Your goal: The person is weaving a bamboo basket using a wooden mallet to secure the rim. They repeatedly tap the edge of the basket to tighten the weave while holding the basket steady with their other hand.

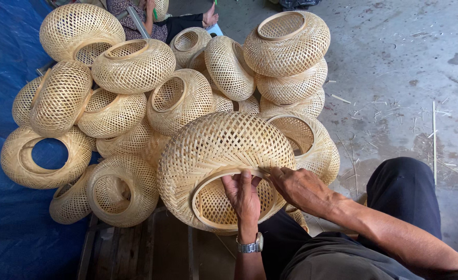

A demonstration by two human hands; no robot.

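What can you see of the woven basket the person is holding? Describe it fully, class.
The woven basket is a rounded, bulbous shell of pale bamboo-like strips in an open lattice, with a smooth hoop around its round opening. It lies tilted, opening toward the person, in front of a pile of similar baskets. The left hand reaches into the opening, fingers on the rim; the right hand pinches the rim's upper edge.

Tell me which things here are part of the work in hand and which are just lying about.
In hand:
- woven bamboo basket, open rim toward the person
- left hand, fingers over the rim
- right hand, pinching the rim's top edge

Lying about:
- pile of finished baskets
- blue tarp
- bamboo slivers on the concrete floor
- another person seated behind
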